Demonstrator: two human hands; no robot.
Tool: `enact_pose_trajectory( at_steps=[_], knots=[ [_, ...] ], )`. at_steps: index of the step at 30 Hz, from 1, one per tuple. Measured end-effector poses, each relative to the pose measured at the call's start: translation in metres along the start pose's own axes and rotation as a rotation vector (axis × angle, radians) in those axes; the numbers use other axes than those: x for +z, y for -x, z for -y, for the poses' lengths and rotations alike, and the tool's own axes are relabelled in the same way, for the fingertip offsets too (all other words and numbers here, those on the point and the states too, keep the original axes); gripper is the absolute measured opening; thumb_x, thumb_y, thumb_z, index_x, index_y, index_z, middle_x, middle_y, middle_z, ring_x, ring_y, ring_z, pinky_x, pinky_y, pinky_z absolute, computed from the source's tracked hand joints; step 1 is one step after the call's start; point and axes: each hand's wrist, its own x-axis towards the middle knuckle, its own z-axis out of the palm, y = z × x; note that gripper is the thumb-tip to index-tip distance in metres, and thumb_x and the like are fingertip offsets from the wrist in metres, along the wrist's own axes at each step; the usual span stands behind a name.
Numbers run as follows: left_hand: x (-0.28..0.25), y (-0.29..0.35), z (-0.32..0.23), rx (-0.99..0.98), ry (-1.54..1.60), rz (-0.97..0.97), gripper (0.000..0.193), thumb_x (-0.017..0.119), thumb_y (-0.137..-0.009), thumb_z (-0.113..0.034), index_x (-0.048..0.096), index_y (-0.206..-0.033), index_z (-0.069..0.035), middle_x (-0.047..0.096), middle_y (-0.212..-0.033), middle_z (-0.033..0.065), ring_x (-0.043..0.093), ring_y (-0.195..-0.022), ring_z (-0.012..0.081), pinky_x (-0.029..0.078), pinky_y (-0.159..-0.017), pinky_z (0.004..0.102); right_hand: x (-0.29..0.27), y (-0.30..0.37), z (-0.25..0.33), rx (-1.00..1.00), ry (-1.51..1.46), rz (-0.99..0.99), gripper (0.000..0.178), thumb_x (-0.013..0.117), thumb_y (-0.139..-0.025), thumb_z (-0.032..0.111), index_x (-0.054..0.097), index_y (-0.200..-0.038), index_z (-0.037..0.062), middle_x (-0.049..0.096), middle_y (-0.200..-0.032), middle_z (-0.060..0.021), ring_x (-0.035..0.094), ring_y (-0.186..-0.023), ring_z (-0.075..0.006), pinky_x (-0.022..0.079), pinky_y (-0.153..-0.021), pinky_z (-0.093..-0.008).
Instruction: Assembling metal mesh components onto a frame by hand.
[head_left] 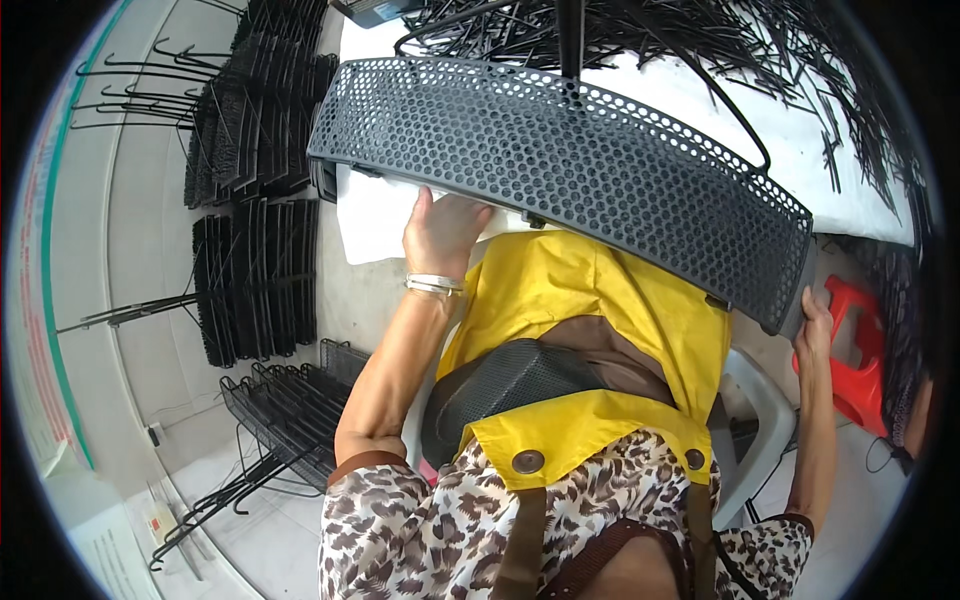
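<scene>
A long dark grey perforated panel [560, 150] with round holes and a solid rim lies across in front of me, tilted down toward the right. My left hand [440, 235] is at its near edge, left of the middle; the thumb points up and the fingers pass under the panel, partly hidden. Around the panel's right end my right hand [815, 325] is closed, with some fingers out of sight behind it. Small dark clips stick out along the near edge. Behind the panel rises a black post [570, 40] with curved black rods.
A white-covered table [380, 225] carries a heap of thin black strips [740, 50]. Black wire racks [260, 130] hang along the left wall, and more racks [300, 400] are stacked below. A red plastic stool [855, 350] stands at the right. A yellow apron [600, 280] covers my lap.
</scene>
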Motion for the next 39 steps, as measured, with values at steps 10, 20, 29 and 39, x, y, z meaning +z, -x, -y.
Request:
enact_pose_trajectory(
  at_steps=[10, 20, 29, 39],
  knots=[
    [-0.007, -0.013, -0.002, 0.084, -0.231, -0.006, 0.059, 0.053, -0.068, -0.044, 0.042, -0.093, 0.008, 0.049, -0.087, 0.0188, 0.051, -0.079, 0.0270, 0.043, -0.072, 0.0365, -0.005, 0.012, 0.002, 0.032, -0.034, 0.020, 0.024, 0.042, -0.079, 0.013, 0.046, -0.091, -0.0076, 0.053, -0.088, -0.0114, 0.052, -0.075, -0.0163, 0.041, -0.071, -0.0265],
    [-0.014, -0.023, -0.025, 0.043, -0.185, -0.024, 0.059, 0.063, -0.062, -0.026, 0.032, -0.095, 0.012, 0.042, -0.089, 0.0193, 0.046, -0.083, 0.0296, 0.040, -0.078, 0.0405, 0.056, 0.002, -0.031, -0.016, -0.211, -0.010, 0.028, 0.037, -0.079, 0.012, 0.044, -0.098, -0.0070, 0.052, -0.090, -0.0135, 0.052, -0.079, -0.0198, 0.045, -0.066, -0.0295],
    [-0.017, -0.050, -0.101, 1.023, -1.135, -0.203, 0.043, 0.055, -0.071, -0.013, 0.037, -0.106, 0.006, 0.043, -0.107, 0.0165, 0.043, -0.095, 0.0211, 0.035, -0.080, 0.0267, 0.089, 0.040, 0.002, -0.010, -0.334, -0.012, 0.031, 0.037, -0.080, 0.021, 0.045, -0.101, -0.0018, 0.049, -0.098, -0.0095, 0.051, -0.081, -0.0167, 0.042, -0.071, -0.0258],
    [-0.010, -0.135, -0.158, 0.899, -1.973, -0.325, 0.039, 0.044, -0.067, -0.033, 0.055, -0.079, 0.003, 0.055, -0.073, 0.0208, 0.054, -0.071, 0.0317, 0.040, -0.063, 0.0349, 0.123, 0.067, 0.009, -0.321, -0.007, -0.242, 0.023, 0.053, -0.074, 0.023, 0.047, -0.074, 0.0008, 0.045, -0.069, 0.0011, 0.040, -0.063, -0.0052, 0.034, -0.055, -0.0193]
  ],
)
